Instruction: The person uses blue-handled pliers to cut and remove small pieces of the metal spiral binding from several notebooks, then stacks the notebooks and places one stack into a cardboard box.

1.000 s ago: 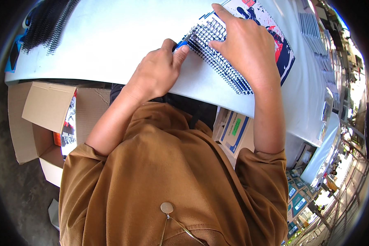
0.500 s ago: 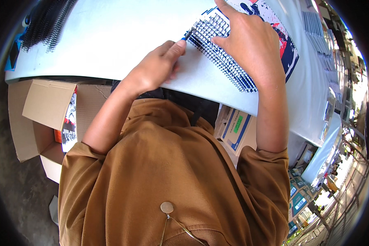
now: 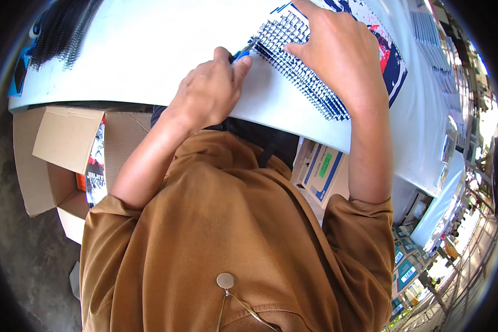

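Our left hand [image 3: 213, 91] pinches a small blue tool [image 3: 243, 54] against the end of the black wire binding [image 3: 301, 72]. Our right hand [image 3: 340, 47] lies spread flat on the notebook [image 3: 390, 55], just beyond that binding.

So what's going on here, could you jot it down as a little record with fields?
Setting: white table, seen from above
Left hand: pinching a small blue-tipped tool at the end of the wire spiral
Right hand: pressed flat on a spiral-bound notebook
Far left of table: pile of loose black spirals
Below the table: open cardboard box at left
Clothing: brown shirt
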